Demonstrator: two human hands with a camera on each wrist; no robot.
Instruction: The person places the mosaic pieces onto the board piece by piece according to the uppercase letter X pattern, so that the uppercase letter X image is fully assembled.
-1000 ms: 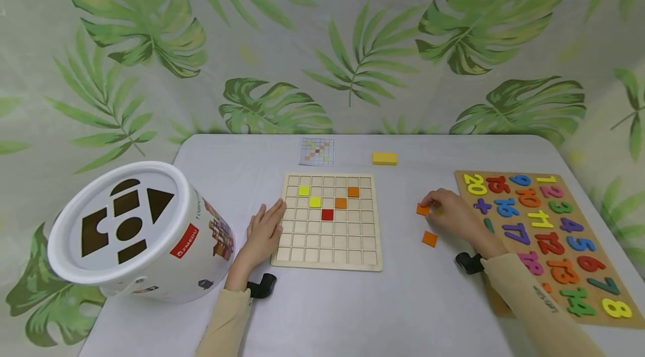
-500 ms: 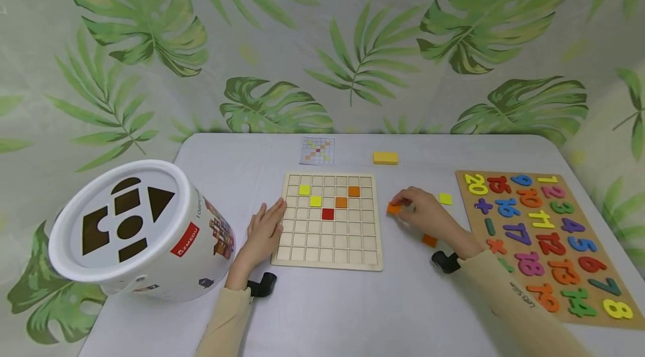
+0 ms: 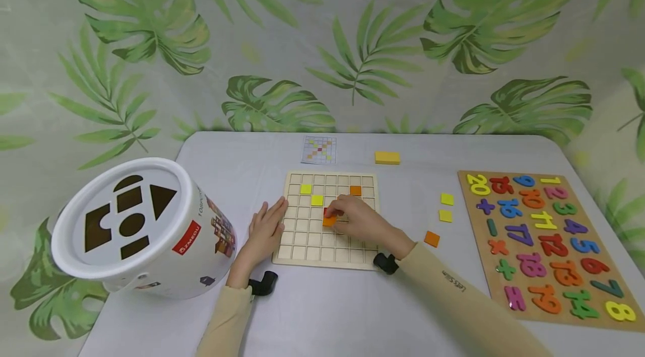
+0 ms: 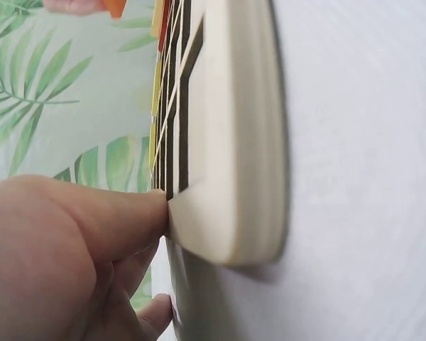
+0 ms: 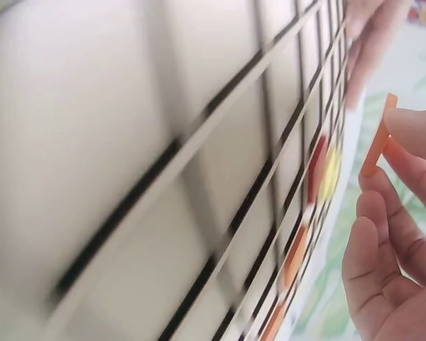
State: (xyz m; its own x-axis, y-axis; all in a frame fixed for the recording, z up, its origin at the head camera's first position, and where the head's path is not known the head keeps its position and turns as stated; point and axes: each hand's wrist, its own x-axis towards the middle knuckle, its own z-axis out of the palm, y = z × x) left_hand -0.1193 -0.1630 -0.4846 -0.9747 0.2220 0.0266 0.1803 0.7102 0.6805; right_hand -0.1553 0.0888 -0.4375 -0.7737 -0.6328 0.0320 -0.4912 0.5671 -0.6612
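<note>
One orange tile (image 3: 329, 221) is pinched by the fingertips of the right hand (image 3: 360, 221) just above the wooden grid board (image 3: 302, 253), below its red tile (image 3: 326, 211). The board's left edge is touched by the straight fingers of the left hand (image 3: 264, 231).

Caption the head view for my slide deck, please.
Right hand holds an orange tile over the grid board while the left hand rests at its edge.
</note>
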